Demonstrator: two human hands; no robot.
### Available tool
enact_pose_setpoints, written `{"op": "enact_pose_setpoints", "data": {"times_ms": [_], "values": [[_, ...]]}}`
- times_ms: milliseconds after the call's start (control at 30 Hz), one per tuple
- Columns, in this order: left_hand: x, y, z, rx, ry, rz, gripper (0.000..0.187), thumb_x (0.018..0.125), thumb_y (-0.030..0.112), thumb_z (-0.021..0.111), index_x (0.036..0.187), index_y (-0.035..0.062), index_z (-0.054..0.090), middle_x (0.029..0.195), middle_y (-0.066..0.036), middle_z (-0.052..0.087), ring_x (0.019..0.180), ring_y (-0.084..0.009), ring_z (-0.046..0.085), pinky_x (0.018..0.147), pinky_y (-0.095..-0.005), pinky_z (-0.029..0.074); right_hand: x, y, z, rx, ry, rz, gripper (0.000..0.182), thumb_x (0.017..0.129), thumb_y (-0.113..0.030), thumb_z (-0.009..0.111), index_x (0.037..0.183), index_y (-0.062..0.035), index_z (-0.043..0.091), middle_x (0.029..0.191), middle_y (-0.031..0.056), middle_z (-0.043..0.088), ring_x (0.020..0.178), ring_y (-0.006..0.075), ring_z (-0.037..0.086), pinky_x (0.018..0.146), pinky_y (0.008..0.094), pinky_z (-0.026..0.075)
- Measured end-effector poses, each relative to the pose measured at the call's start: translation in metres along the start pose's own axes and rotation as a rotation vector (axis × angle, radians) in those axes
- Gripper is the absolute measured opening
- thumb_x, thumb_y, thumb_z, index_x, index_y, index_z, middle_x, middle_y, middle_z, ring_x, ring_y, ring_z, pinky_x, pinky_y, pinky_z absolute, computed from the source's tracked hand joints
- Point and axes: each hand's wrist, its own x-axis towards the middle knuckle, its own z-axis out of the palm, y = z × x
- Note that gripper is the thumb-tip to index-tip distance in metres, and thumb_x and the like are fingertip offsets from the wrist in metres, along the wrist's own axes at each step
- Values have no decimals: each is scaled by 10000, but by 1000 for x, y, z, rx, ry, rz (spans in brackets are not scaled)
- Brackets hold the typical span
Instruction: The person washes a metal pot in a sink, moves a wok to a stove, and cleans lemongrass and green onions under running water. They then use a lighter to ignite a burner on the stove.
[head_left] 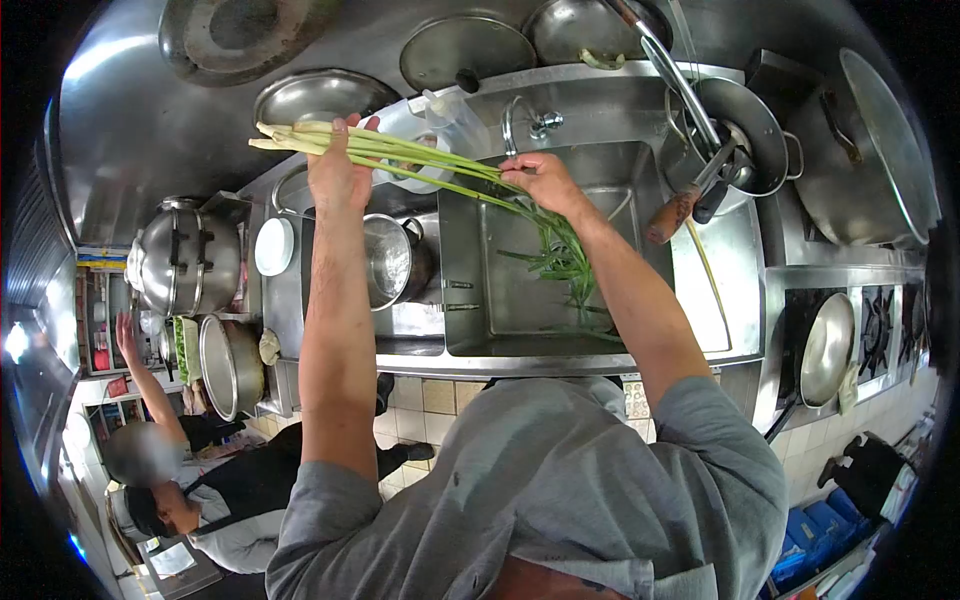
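Observation:
A bunch of long green onions (440,165) stretches across the left part of the sink, pale ends to the left. My left hand (340,170) is closed around the stalks near those pale ends, a few fingers raised. My right hand (545,183) pinches the stalks farther along, just in front of the faucet (530,122). Beyond it the green leaves (565,255) droop into the right basin (500,310) of the steel sink. One loose stalk (710,275) lies on the drainboard to the right.
A pot (395,262) stands in the left basin, beside a white lid (274,247). At right, a deep pot (770,125) holds long-handled tools, and a wok (826,350) sits by the burners. Large pots (230,365) line the left, where another person (250,490) stands.

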Motion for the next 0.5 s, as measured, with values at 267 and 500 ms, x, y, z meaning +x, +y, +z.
{"op": "enact_pose_setpoints", "data": {"times_ms": [267, 500], "values": [[4, -15, 16, 84, -115, 42, 296, 1006, 96, 553, 1262, 36, 417, 1087, -162, 598, 985, -389, 664, 836, -504, 568, -9, -21, -7, -489, 85, -310, 140, 904, -151, 675, 986, -48, 721, 856, 83, 718, 771, 190, 650, 746, 331, 516], [12, -13, 35, 141, -144, 40, 263, 992, 76, 569, 1216, 67, 433, 1023, -151, 616, 966, -389, 664, 880, -530, 578, -11, -16, -14, -266, -2, -181, 153, 908, -157, 652, 986, -35, 701, 919, 113, 718, 836, 229, 689, 774, 347, 529]]}}
